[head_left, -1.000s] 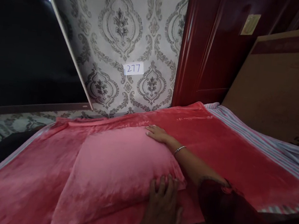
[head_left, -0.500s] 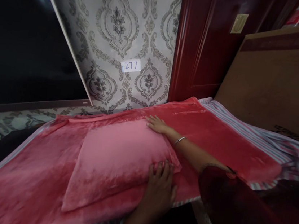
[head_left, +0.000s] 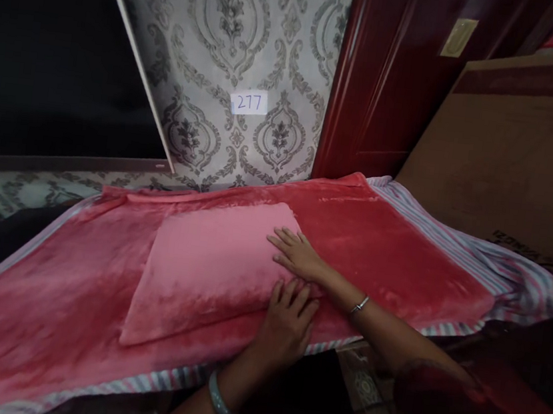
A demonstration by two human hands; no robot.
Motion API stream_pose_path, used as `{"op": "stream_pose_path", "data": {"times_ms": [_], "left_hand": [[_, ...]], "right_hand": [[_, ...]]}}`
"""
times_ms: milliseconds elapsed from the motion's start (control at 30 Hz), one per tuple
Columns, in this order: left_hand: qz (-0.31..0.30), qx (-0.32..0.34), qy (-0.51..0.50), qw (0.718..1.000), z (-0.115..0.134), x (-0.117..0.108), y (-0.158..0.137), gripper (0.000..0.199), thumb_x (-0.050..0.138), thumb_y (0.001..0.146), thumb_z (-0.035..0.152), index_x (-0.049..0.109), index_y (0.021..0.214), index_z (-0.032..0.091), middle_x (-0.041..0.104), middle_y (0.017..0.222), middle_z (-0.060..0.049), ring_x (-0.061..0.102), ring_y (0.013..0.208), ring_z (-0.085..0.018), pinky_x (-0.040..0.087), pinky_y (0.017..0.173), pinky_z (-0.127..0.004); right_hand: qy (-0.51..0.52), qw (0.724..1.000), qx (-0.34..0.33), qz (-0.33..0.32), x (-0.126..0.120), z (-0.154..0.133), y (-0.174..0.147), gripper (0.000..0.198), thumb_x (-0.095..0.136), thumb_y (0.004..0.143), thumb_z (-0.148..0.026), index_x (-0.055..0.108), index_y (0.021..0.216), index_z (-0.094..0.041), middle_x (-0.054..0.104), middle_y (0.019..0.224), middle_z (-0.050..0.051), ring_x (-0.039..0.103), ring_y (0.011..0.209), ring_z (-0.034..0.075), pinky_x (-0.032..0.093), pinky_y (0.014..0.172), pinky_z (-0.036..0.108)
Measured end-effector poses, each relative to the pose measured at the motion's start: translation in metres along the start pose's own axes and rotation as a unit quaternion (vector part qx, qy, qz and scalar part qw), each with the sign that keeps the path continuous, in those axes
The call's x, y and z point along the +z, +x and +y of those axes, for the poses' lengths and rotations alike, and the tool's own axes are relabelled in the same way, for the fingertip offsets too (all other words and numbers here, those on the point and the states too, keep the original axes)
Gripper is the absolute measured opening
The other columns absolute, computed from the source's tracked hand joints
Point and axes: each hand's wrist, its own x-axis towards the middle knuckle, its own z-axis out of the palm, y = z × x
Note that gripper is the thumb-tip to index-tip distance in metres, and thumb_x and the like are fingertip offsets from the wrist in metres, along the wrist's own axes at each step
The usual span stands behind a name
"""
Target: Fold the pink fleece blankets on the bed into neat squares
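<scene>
From where I stand, the pink pillow [head_left: 211, 246] lies at the middle of the frame, flat on the red blanket [head_left: 375, 259], whose striped border [head_left: 144, 382] shows along the bottom. The right hand [head_left: 299, 253] is open, fingers spread over the pillow's right side. The left hand [head_left: 287, 322], just below it in the frame, has its fingers bent over the near right corner; whether it pinches the cloth I cannot tell, as its thumb is out of sight. The step looks like straightening and smoothing. To do it well, I'd press lightly with a flat palm and ease that corner outward, without dragging the blanket into creases beneath.
</scene>
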Motion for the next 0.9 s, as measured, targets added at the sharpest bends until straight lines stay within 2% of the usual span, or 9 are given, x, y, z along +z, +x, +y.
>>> {"op": "stream_pose_path", "data": {"times_ms": [67,133,233,367,467,567,767,900], "left_hand": [[0.007,0.007,-0.006,1.000,-0.008,-0.010,-0.005,0.040,0.053,0.094,0.031,0.063,0.131,0.019,0.062,0.141,-0.011,0.051,0.136,-0.028,0.035,0.117,-0.054],[-0.002,-0.021,0.017,1.000,-0.023,-0.029,-0.008,0.043,0.047,0.096,0.025,0.059,0.136,0.017,0.062,0.142,-0.013,0.051,0.137,-0.026,0.031,0.120,-0.053],[-0.047,-0.131,0.085,0.987,-0.059,-0.069,-0.012,0.046,0.037,0.099,0.023,0.056,0.141,0.015,0.058,0.147,-0.014,0.048,0.141,-0.027,0.028,0.122,-0.056],[-0.106,-0.287,0.159,0.939,-0.108,-0.109,-0.032,0.054,0.037,0.100,0.037,0.051,0.146,0.011,0.048,0.154,-0.019,0.042,0.145,-0.035,0.024,0.120,-0.066],[-0.158,-0.336,0.178,0.911,-0.126,-0.113,-0.052,0.060,0.040,0.099,0.043,0.049,0.149,0.011,0.038,0.160,-0.021,0.034,0.149,-0.040,0.025,0.117,-0.071],[-0.187,-0.348,0.181,0.901,-0.128,-0.106,-0.063,0.060,0.038,0.100,0.043,0.044,0.152,0.013,0.032,0.163,-0.019,0.028,0.152,-0.038,0.025,0.117,-0.070],[-0.188,-0.348,0.175,0.902,-0.127,-0.106,-0.061,0.060,0.040,0.100,0.043,0.045,0.152,0.013,0.034,0.162,-0.020,0.029,0.152,-0.038,0.026,0.116,-0.070],[-0.162,-0.344,0.159,0.911,-0.124,-0.114,-0.057,0.059,0.040,0.100,0.044,0.048,0.150,0.014,0.039,0.160,-0.019,0.035,0.149,-0.037,0.029,0.117,-0.068]], "right_hand": [[0.001,1.000,0.002,-0.002,0.000,0.001,0.000,0.063,0.032,0.105,-0.056,0.031,0.161,-0.028,0.020,0.168,0.010,0.015,0.156,0.030,0.017,0.123,0.058],[0.004,1.000,0.005,-0.006,0.000,0.001,0.000,0.064,0.030,0.105,-0.057,0.030,0.161,-0.028,0.019,0.169,0.009,0.015,0.156,0.030,0.016,0.124,0.058],[0.012,1.000,0.006,-0.006,0.001,0.001,-0.002,0.064,0.028,0.105,-0.058,0.029,0.162,-0.029,0.017,0.169,0.007,0.014,0.156,0.029,0.014,0.124,0.057],[0.022,1.000,0.008,0.004,0.004,0.001,-0.004,0.063,0.029,0.105,-0.057,0.030,0.161,-0.030,0.017,0.169,0.007,0.013,0.156,0.030,0.014,0.124,0.059],[0.027,1.000,0.011,0.010,0.007,0.001,-0.006,0.062,0.028,0.105,-0.057,0.032,0.161,-0.030,0.017,0.169,0.007,0.013,0.156,0.030,0.013,0.124,0.059],[0.030,0.999,0.008,0.017,0.009,0.002,-0.006,0.062,0.027,0.105,-0.057,0.032,0.161,-0.030,0.017,0.169,0.006,0.013,0.157,0.029,0.013,0.124,0.058],[0.035,0.999,0.020,0.001,0.004,0.003,-0.005,0.062,0.030,0.105,-0.057,0.033,0.160,-0.030,0.018,0.169,0.007,0.013,0.156,0.030,0.014,0.124,0.059],[0.028,0.999,0.009,0.013,-0.006,-0.014,-0.014,0.060,0.030,0.105,-0.055,0.034,0.160,-0.030,0.020,0.169,0.008,0.015,0.156,0.034,0.014,0.122,0.063]]}}
